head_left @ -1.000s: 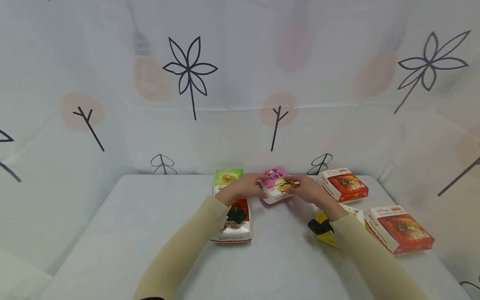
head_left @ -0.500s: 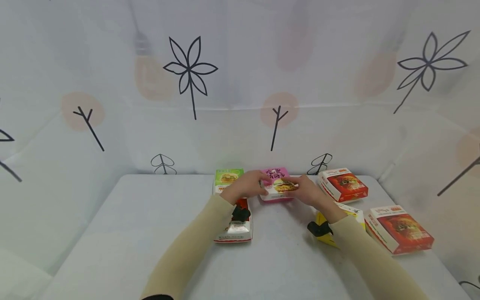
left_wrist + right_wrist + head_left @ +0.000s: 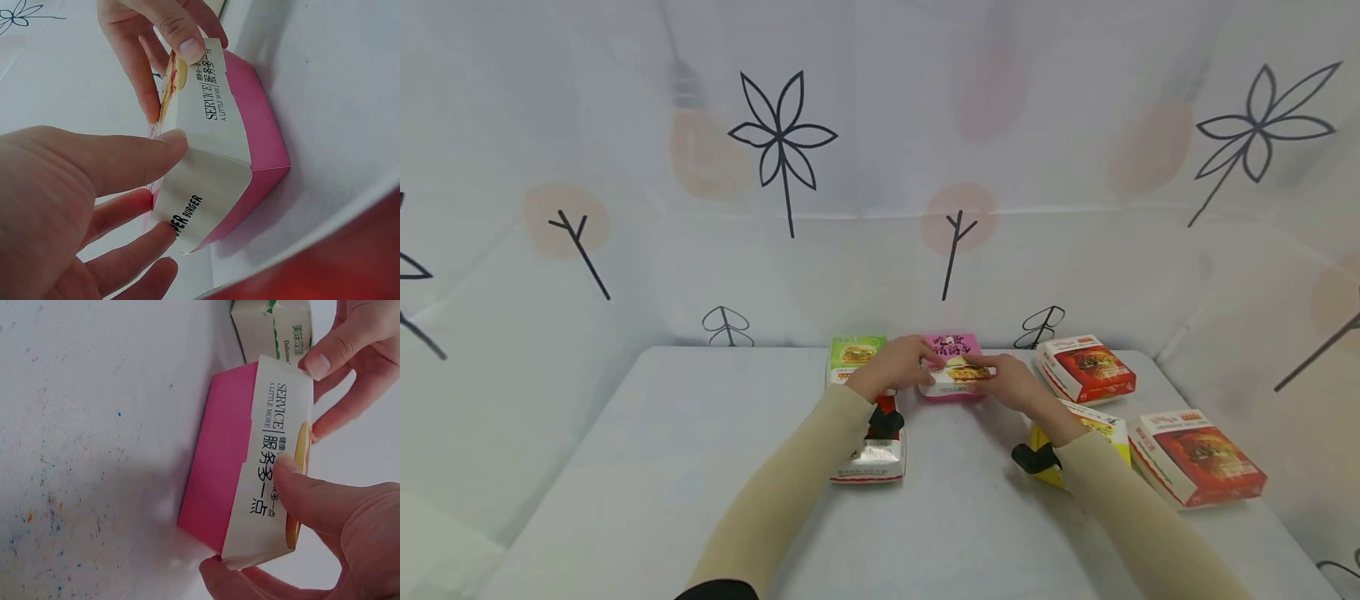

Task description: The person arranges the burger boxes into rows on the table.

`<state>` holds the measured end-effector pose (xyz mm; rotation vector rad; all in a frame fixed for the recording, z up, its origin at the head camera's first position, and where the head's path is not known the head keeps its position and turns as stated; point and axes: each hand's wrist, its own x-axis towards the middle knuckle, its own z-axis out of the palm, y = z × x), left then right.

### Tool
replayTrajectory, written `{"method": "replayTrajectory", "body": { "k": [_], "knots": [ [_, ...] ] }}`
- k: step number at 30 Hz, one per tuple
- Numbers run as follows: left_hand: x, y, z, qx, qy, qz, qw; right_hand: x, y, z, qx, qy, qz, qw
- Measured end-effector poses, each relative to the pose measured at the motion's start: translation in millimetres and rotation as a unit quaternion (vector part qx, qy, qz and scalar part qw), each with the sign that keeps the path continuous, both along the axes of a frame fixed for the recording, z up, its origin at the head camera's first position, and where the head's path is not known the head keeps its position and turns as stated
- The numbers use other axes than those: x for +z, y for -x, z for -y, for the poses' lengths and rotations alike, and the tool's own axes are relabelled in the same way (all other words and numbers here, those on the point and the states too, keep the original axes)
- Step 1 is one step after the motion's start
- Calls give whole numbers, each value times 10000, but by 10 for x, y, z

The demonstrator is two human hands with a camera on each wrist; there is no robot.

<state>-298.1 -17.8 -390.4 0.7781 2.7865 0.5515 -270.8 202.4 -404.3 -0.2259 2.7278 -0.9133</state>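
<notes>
Pink burger box (image 3: 957,368): held between both hands near the far edge of the bench (image 3: 700,458), its burger picture uppermost; "SERVICE" is printed on its near side.
Left hand (image 3: 891,367): the box's left end is pinched between thumb and fingers, the fingers being somewhat apart.
Right hand (image 3: 1017,385): the right end is pinched likewise, the thumb laid on the printed side.
Left of the pink box: a green-topped box (image 3: 859,352) is set, with a red-and-white box (image 3: 880,461) nearer, partly hidden by the left arm.
Right side: a yellow box (image 3: 1101,421) is partly covered by the right arm; two red burger boxes (image 3: 1090,371) are placed beyond it.
</notes>
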Motion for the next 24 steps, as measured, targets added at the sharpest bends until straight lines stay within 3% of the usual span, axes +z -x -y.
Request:
{"method": "replayTrajectory", "body": {
  "k": [15,24],
  "knots": [
    [-50,20,-22,397,-68,69,9992,35,-11,13,-8,-57,133,9999],
    [-1,-4,-79,455,119,149,9988,46,-13,-5,174,-93,90,9998]
  ]
}}
